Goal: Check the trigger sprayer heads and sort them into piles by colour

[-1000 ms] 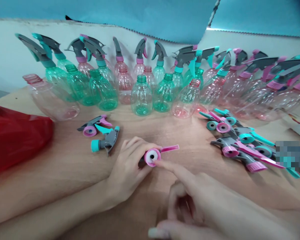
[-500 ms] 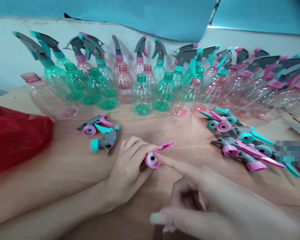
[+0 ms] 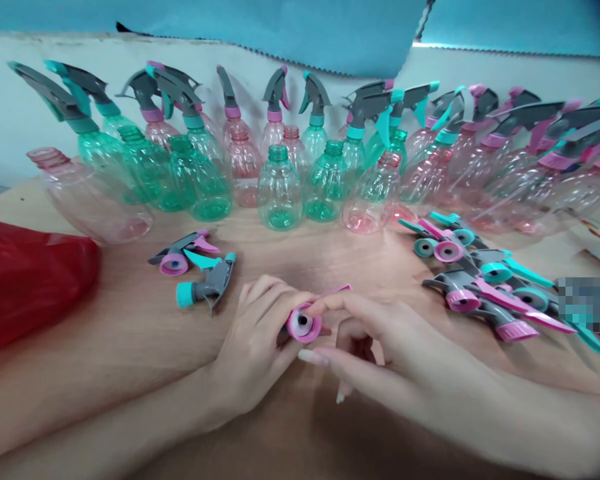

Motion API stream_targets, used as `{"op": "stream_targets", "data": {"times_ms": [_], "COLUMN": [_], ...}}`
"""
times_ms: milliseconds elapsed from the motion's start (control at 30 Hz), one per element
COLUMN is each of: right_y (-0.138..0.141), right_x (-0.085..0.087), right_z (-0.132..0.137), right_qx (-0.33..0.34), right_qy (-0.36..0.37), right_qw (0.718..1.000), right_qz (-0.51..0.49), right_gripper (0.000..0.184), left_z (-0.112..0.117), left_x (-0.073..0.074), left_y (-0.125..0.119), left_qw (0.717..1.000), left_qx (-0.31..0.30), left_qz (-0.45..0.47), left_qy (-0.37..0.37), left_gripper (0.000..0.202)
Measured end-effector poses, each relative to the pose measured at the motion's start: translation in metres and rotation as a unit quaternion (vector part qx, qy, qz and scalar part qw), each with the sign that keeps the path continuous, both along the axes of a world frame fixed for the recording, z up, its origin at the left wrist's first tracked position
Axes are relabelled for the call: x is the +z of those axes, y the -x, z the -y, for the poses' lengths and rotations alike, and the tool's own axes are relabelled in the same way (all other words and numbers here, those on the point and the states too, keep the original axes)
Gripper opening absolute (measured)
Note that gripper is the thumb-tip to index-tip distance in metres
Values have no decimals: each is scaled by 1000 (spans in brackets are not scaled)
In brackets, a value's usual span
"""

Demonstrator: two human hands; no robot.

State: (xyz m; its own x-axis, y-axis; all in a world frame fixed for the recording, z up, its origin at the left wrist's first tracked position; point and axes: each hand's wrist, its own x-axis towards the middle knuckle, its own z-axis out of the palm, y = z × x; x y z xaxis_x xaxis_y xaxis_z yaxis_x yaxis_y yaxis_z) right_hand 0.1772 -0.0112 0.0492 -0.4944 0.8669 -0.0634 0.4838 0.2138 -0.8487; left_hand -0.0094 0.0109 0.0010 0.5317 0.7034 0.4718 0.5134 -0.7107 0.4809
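Observation:
My left hand (image 3: 255, 340) is wrapped round a trigger spray head (image 3: 304, 324), whose pink collar faces me and shows a white disc with a dark hole. The pink lever is mostly hidden behind the fingers. My right hand (image 3: 395, 347) has its index fingertip at the collar's upper rim. Its thumb is stretched out just below the collar, apart from the index finger, and the other fingers are curled. To the left of my left hand lie a turquoise-and-grey spray head (image 3: 207, 283) and a pink-and-grey spray head (image 3: 180, 257).
A pile of spray heads (image 3: 480, 280) lies on the table (image 3: 145, 367) at right. Open-necked bottles, such as a green one (image 3: 280, 193) and a pink one (image 3: 373, 200), stand across the back. Behind them are bottles with heads on. A red bag (image 3: 35, 280) lies at left.
My right hand has moved up and inward. Its thumb has come closer to the collar, and its index finger has bent and shifted to the upper rim. My left hand keeps its hold.

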Motion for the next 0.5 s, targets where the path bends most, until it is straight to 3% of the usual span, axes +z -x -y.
{"op": "stream_targets", "data": {"times_ms": [67, 133, 200, 367, 500], "right_y": [-3, -8, -14, -18, -9], "right_x": [-3, -3, 0, 14, 21], "right_z": [-3, -7, -13, -21, -15], "right_qx": [7, 45, 99, 177, 214], "right_qy": [-132, -264, -344, -381, -415], "right_qw": [991, 963, 931, 897, 867], "right_qz": [18, 41, 72, 139, 173], "right_gripper": [16, 16, 21, 42, 39], "left_z": [0, 0, 0, -3, -3], "left_x": [0, 0, -1, -1, 0], "left_y": [1, 2, 3, 0, -4], "left_qw": [1000, 1000, 999, 994, 991], "left_qx": [-5, -24, -46, -105, -127], "left_qz": [-2, -4, -7, -15, -18], "left_qy": [5, 5, 5, -4, -28], "left_gripper": [11, 15, 21, 24, 14]}}
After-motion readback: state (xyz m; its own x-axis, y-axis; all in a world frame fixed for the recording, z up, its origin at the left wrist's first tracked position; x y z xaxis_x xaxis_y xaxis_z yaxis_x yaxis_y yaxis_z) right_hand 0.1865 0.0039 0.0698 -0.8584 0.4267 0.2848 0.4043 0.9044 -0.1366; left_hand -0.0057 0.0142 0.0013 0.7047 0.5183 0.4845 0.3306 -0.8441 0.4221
